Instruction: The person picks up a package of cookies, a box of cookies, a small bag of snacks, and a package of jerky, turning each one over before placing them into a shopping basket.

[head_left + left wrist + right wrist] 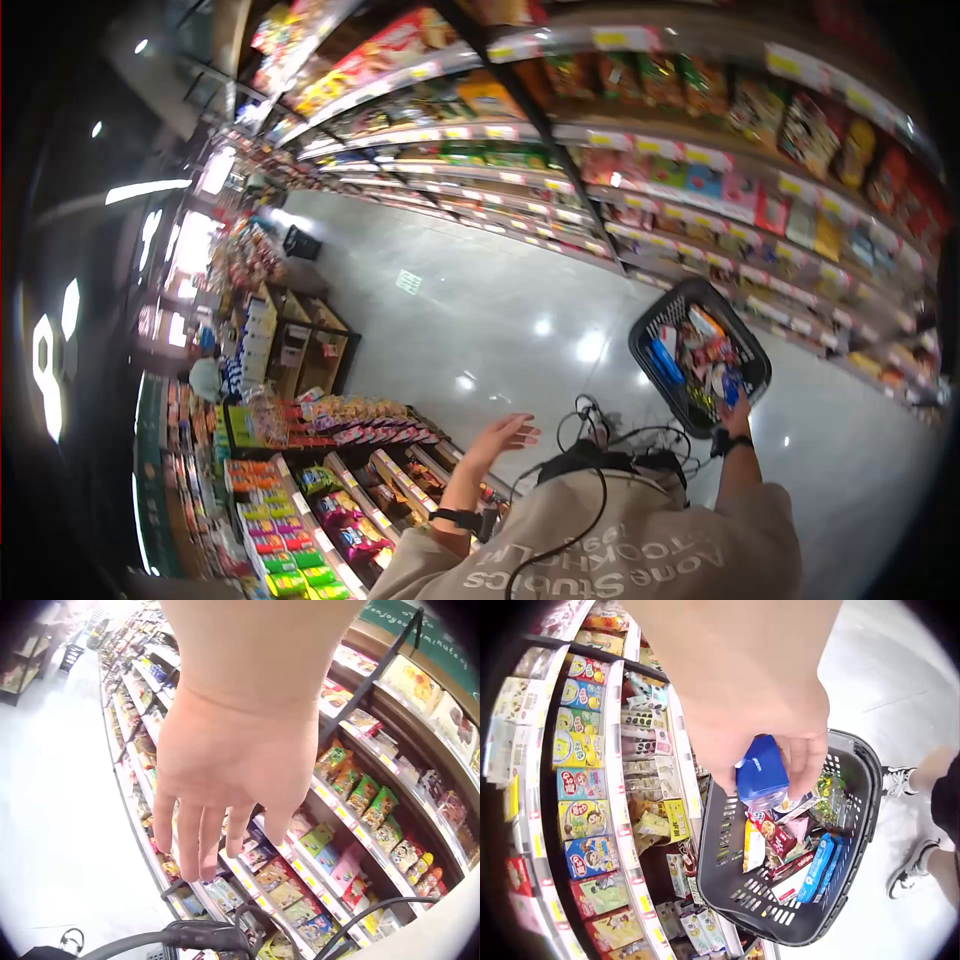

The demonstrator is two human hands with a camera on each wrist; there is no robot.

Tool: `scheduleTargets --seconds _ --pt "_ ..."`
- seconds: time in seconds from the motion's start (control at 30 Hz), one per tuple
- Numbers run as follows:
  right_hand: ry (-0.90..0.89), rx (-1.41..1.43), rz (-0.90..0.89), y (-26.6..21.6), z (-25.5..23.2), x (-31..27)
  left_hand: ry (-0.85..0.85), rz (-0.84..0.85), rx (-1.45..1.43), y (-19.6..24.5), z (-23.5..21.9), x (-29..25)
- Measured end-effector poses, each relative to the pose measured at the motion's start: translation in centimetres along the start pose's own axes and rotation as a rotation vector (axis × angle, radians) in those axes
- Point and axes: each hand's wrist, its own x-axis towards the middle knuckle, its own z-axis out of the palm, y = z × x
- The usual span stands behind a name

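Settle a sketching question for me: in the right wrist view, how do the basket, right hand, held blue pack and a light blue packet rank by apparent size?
1. Basket
2. Right hand
3. Held blue pack
4. Light blue packet

The hand and held pack may look bigger from being nearer the camera.

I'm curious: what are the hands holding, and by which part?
The right hand grips a blue pack by its sides; the left hand holds nothing.

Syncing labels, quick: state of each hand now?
Left hand: open, empty.
Right hand: closed on a blue pack, over the basket.
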Motion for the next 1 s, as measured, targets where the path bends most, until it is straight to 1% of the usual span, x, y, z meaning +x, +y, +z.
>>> scheduleTargets --seconds 0.03,0.07,0.1,0.17,0.2,0.23,0.3,0.37,0.43,0.5,0.53,0.57,0.63,0.7,0.73,0.83,0.87,0.97,1.0 --pt "0.031 -0.027 0.002 -0.7 0.6 -0.9 0.009 -0.021 -0.210 0.1 0.5 -0.7" --pt "0.027 -0.074 0.005 -0.4 0.3 0.5 0.014 0.042 -0.342 -0.1 0.5 -1.1" --pt "0.031 -0.122 0.009 -0.1 -0.7 2.6 0.029 0.083 -0.345 -0.5 -0.1 -1.2" --pt "0.050 -0.173 0.028 -0.2 -1.3 3.9 0.052 0.158 -0.361 -1.7 -1.1 -1.0" --pt "0.029 -0.189 -0.022 -0.5 -0.7 2.0 0.063 0.167 -0.395 -2.2 -1.6 -1.1" --pt "0.037 -0.230 0.050 -1.1 -0.3 2.1 0.076 0.177 -0.431 -2.7 -2.4 -1.3" --pt "0.123 -0.283 -0.018 -1.1 1.3 1.8 0.104 0.204 -0.489 -3.8 -3.4 -0.9" --pt "0.005 -0.320 -0.023 -1.4 2.2 1.0 0.131 0.211 -0.513 -5.1 -4.6 -1.0" --pt "-0.095 -0.371 -0.010 -1.2 3.1 -0.3 0.104 0.185 -0.444 -5.4 -5.3 -0.6" --pt "-0.201 -0.470 -0.006 -2.2 6.4 -3.2 0.087 0.206 -0.416 -5.0 -6.1 1.0" --pt "-0.148 -0.533 0.024 -2.3 7.0 -2.5 0.083 0.222 -0.418 -4.8 -6.7 1.8" --pt "-0.181 -0.566 0.026 -2.0 7.5 -1.9 0.078 0.238 -0.418 -4.7 -7.5 2.7" --pt "-0.086 -0.656 0.037 -2.4 10.9 -5.5 0.082 0.284 -0.434 -3.4 -9.1 4.0" --pt "-0.113 -0.742 0.062 -2.7 12.6 -6.4 0.077 0.318 -0.453 -2.3 -11.0 5.1" --pt "-0.065 -0.772 0.041 -2.8 13.4 -6.6 0.069 0.329 -0.466 -2.0 -12.1 5.5" --pt "-0.083 -0.779 0.060 -3.5 16.1 -7.9 0.054 0.348 -0.501 -1.9 -15.7 6.7" --pt "-0.022 -0.791 0.012 -3.3 17.1 -8.4 0.055 0.352 -0.510 -1.9 -17.1 7.0" --pt "-0.048 -0.833 -0.036 -2.4 20.5 -10.9 0.054 0.478 -0.545 -1.3 -21.2 6.7" --pt "-0.052 -0.839 -0.045 -1.7 21.3 -10.9 0.076 0.485 -0.543 -0.8 -22.5 6.3"
